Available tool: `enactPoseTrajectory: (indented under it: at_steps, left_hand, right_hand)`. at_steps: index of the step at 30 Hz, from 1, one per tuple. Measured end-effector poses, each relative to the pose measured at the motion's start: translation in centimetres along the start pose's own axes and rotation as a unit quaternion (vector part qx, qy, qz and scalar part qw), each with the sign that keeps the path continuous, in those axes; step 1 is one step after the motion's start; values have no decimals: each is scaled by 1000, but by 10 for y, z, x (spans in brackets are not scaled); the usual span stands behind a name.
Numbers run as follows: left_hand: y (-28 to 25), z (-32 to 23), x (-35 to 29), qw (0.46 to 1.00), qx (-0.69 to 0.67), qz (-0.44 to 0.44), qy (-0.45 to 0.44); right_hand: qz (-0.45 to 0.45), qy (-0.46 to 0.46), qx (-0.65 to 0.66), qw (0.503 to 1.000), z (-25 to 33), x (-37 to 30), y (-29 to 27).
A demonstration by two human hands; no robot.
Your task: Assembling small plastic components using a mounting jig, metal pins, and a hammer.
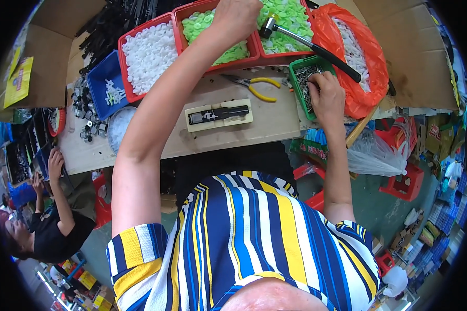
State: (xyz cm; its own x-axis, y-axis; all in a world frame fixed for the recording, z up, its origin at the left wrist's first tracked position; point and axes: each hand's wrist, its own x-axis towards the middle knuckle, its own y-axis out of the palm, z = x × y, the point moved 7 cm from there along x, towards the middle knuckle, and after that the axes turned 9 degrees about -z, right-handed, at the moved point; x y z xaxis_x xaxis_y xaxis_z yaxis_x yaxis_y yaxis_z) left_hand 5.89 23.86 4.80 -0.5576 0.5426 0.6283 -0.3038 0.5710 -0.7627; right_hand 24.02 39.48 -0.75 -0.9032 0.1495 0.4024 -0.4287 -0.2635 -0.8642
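The left hand (237, 19) reaches across to a red plastic bin (238, 60) of light-green round pieces (196, 26); its fingertips are out of sight, so whether they are together or clamped on anything I cannot tell. The right hand (329, 98) dips into a small green plastic bin (296, 85) of thin silvery metal pieces (303, 78), its fingers curled; whether they grip one I cannot tell. Between the forearms, a long black part (225, 112) lies in a shallow cream rectangular tray (194, 128) on the pale surface (275, 124). Yellow-handled pliers (245, 82) lie just beyond it.
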Motion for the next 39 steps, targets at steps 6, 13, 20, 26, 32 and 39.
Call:
enactPoseTrajectory:
  at_steps: [6, 13, 20, 26, 32, 39]
  left_hand:
    - [29, 11, 11, 999, 18, 38, 34]
    - [35, 15, 12, 998, 5, 42, 35]
    - [10, 19, 0, 992, -125, -18, -22]
    - [-6, 25, -15, 966, -222, -70, -110]
    - [-21, 19, -48, 879, -394, -32, -267]
    - [-34, 0, -82, 798, -493, -26, -347]
  right_hand:
    - [-36, 11, 32, 999, 4, 2, -2]
    - [-31, 49, 72, 996, 1, 7, -3]
    - [-123, -56, -110, 985, 11, 51, -27]
    - [-82, -79, -45, 992, -11, 60, -27]
    - [-181, -20, -9, 983, -48, 15, -60]
    - [-113, 57, -103, 987, -61, -3, -48]
